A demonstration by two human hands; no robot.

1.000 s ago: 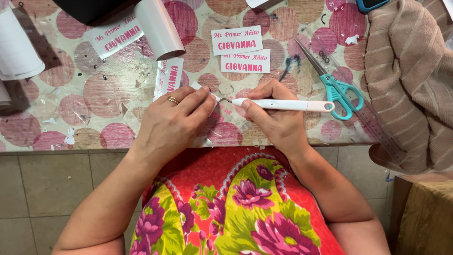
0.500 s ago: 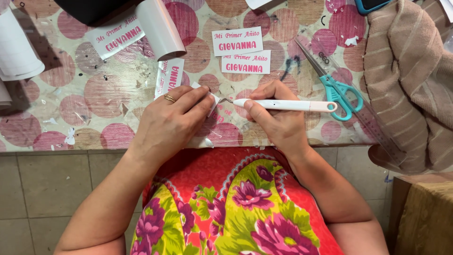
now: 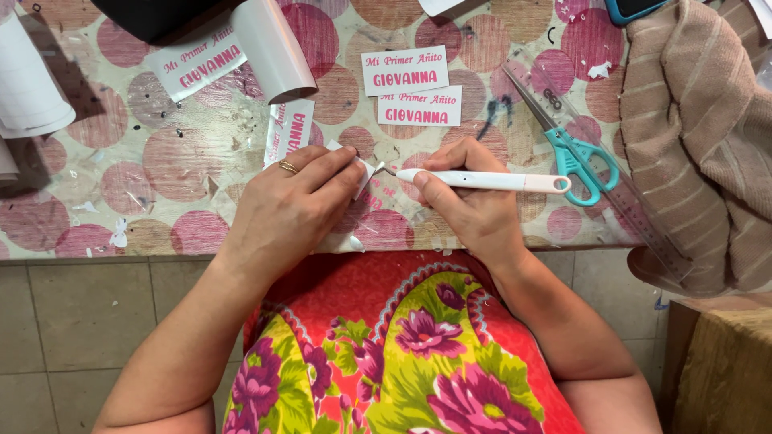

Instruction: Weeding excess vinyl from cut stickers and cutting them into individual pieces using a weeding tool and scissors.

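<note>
My left hand (image 3: 293, 205), a gold ring on one finger, pinches a small white sticker piece (image 3: 359, 173) near the table's front edge. My right hand (image 3: 466, 201) grips a white pen-shaped weeding tool (image 3: 490, 182); its metal hook tip touches the edge of the sticker piece. Under both hands lies the table cover (image 3: 161, 177) with pink and tan circles. Three white labels with pink lettering lie just beyond: two stacked (image 3: 406, 71) (image 3: 420, 107) above my right hand and one upright (image 3: 288, 130) above my left.
Teal-handled scissors (image 3: 575, 153) lie on a clear ruler (image 3: 643, 221) to the right. A beige striped cloth (image 3: 700, 137) covers the right end. White vinyl rolls (image 3: 273, 48) (image 3: 28, 80) and another label (image 3: 197, 64) sit at the back left. Paper scraps dot the cover.
My left hand has shifted slightly toward the tool tip and closed its fingers on the sticker piece. The right hand and tool have barely moved.
</note>
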